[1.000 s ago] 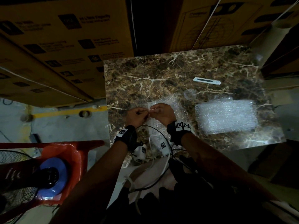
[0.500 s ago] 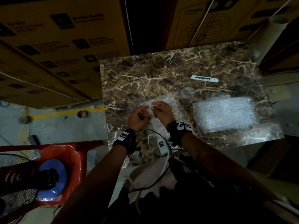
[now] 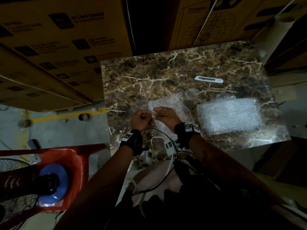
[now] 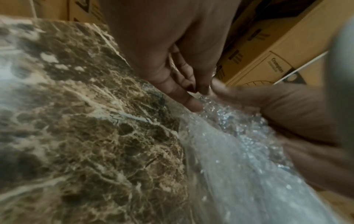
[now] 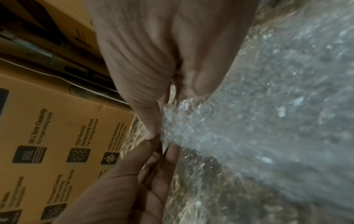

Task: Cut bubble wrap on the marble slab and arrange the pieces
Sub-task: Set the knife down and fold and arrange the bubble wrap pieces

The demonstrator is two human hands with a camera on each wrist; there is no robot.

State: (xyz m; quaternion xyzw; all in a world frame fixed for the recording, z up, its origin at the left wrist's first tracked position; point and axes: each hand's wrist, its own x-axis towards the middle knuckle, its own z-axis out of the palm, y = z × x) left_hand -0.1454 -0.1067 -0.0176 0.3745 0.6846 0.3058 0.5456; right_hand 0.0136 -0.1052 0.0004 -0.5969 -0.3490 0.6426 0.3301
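A clear sheet of bubble wrap lies on the brown marble slab, near its front left. My left hand and right hand meet at its near edge, each pinching the wrap between thumb and fingers. The wrist views show the bubble wrap rising from the slab to the fingertips. A folded stack of bubble wrap rests on the slab's right side. A white utility knife lies beyond it, apart from both hands.
Large cardboard boxes stand behind and left of the slab. A red plastic chair with a blue-and-black object sits at the lower left. Cables hang at the slab's near edge. A cardboard tube leans at the far right.
Both hands have moved a little away from me along the sheet, still together and pinching its edge. The stack and knife stay where they were.
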